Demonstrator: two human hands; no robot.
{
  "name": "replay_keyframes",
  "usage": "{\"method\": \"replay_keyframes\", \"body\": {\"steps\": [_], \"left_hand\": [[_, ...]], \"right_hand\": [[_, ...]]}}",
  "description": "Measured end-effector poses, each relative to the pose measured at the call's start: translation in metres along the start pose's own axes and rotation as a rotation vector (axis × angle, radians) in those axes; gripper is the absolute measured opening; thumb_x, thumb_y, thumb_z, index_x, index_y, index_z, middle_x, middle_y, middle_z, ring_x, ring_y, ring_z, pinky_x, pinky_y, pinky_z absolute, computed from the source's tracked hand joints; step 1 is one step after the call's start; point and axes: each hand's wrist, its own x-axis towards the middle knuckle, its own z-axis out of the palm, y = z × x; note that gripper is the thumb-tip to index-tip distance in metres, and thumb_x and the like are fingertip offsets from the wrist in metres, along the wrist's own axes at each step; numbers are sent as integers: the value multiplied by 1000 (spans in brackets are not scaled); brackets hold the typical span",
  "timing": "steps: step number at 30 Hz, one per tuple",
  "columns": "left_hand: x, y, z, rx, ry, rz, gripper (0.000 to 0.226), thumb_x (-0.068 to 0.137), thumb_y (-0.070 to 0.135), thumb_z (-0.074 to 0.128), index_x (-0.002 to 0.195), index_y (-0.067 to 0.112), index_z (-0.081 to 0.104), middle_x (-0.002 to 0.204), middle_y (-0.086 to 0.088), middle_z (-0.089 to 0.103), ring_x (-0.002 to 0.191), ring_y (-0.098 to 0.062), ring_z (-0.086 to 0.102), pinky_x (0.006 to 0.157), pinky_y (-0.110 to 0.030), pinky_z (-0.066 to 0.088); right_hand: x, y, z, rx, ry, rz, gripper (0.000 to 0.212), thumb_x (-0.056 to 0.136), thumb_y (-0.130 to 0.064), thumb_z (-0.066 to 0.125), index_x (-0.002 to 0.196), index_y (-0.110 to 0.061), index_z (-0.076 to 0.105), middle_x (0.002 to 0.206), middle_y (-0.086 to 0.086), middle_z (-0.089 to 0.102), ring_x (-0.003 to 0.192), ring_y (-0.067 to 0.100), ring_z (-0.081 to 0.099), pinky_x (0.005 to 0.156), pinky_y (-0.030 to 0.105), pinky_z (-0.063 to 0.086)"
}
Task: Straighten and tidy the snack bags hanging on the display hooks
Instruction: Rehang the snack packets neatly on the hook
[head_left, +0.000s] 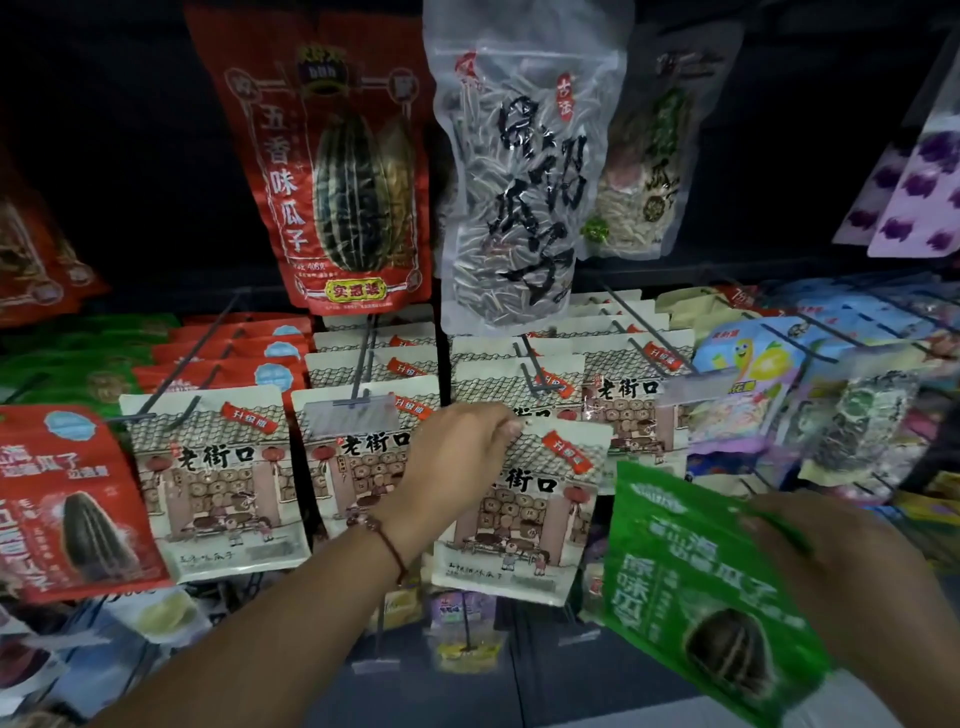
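Snack rack (363, 364); left hand (457, 457) pinching white bag (524, 514)

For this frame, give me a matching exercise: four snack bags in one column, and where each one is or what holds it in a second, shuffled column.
Things:
1. green seed bag with white lettering
2. cream bag printed with an old street scene
3. tall red bag picturing a striped seed
4. clear bag of striped seeds with black brush lettering

Places or states:
A. hanging top centre, upper row
B. pinched at its top edge by the left hand
C. in the grip of the right hand, lower right
D. hanging upper row, left of the clear bag

Pairs: 1-C, 2-B, 3-D, 4-A
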Motion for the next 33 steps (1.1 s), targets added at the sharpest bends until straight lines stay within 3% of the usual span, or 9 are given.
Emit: {"method": "replay_keyframes", "body": {"steps": [4,6,10,14,19,25,28,31,33], "left_hand": [[17,6,10,-9,40,-21,25,102,32,50,99,20,71,79,10,68,69,-7,61,59,-28,51],[24,7,15,0,51,-71,22,101,29,51,96,19,70,68,17,58,57,1,51,49,-19,39],[33,9,21,28,45,-124,17,99,24,53,97,21,70,76,14,67,55,4,52,46,-15,31],[32,13,20,37,30,-157,21,99,21,52,107,21,71,92,9,74,61,-5,60,50,-15,35],[33,21,24,109,43,-275,20,100,25,53,109,25,71,86,8,72,58,-4,50,47,-17,28],[44,12,36,244,21,-319,20,91,13,55,99,22,70,95,6,73,81,-13,65,67,-30,54],[44,6,45,307,87,-255,19,87,8,58,94,19,72,92,1,72,81,-20,65,73,-37,55],[41,7,48,353,141,-194,25,88,9,61,109,17,70,99,-3,70,89,-25,62,81,-40,52],[36,11,45,374,146,-156,33,93,18,61,126,15,63,117,-5,66,107,-27,59,94,-42,47]], "right_hand": [[-3,14,-19,-64,31,-23,28,82,-36,59,90,-15,76,82,1,72,68,23,63,64,35,50],[-1,16,-23,-42,65,-58,35,85,-43,54,88,-17,76,78,-4,68,65,15,57,64,31,47],[2,12,-13,-6,69,-77,8,85,-27,75,86,-19,75,78,-5,68,69,20,62,69,31,45],[7,11,-1,95,-11,-123,22,91,-43,57,87,-26,71,79,-13,63,72,13,56,71,33,42],[14,10,4,206,-76,-169,9,87,-33,62,87,-27,69,77,-18,59,75,9,54,76,35,40],[33,12,19,209,-70,-259,18,91,-38,57,85,-26,69,77,-20,58,73,9,51,75,30,40],[36,7,26,201,-79,-297,18,88,-38,56,86,-27,70,78,-16,64,73,7,51,82,29,41],[36,3,33,204,-73,-333,19,90,-37,55,84,-27,69,78,-15,65,73,10,56,81,29,41],[37,0,38,222,-76,-347,25,92,-41,49,84,-27,68,78,-16,63,73,8,53,81,27,38]]}}
